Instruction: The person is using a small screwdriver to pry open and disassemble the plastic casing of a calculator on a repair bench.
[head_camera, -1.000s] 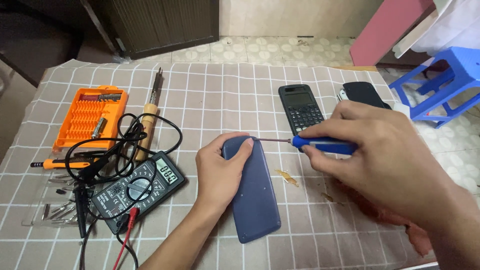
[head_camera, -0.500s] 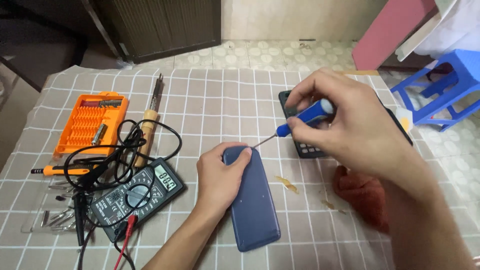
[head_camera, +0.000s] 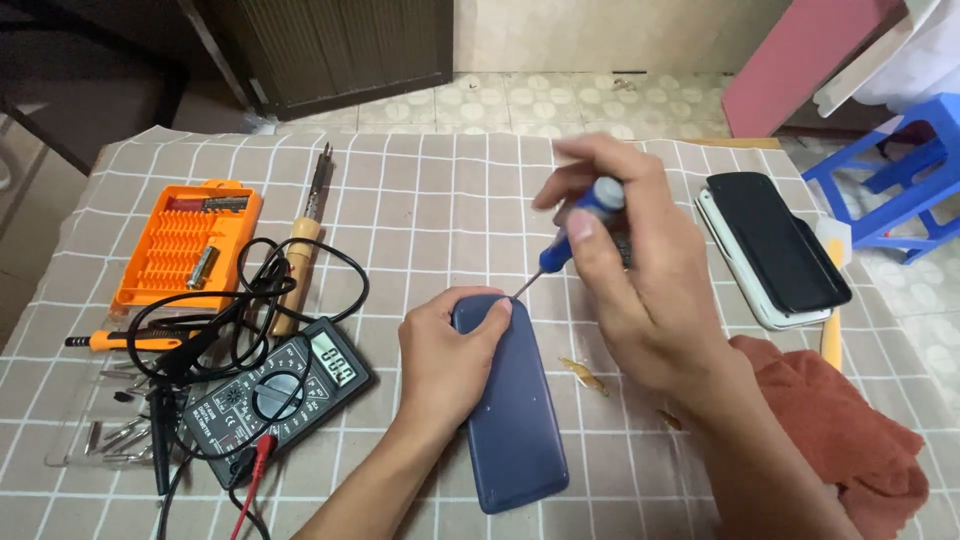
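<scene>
While the blue-handled precision screwdriver (head_camera: 580, 220) is pinched in the right hand (head_camera: 640, 280), its tip is set at the top corner of the dark blue device case (head_camera: 512, 400), which is pressed flat on the checked worktop (head_camera: 430, 200) under the clenched left hand (head_camera: 445, 355) so that it stays put. A multimeter (head_camera: 280, 385), soldering iron (head_camera: 300, 250) and orange bit set (head_camera: 185, 240) are laid to the left.

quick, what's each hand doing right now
Left hand: closed over the top end of the blue case, pinning it down.
Right hand: closed on the blue screwdriver, tip at the case's corner.
</scene>
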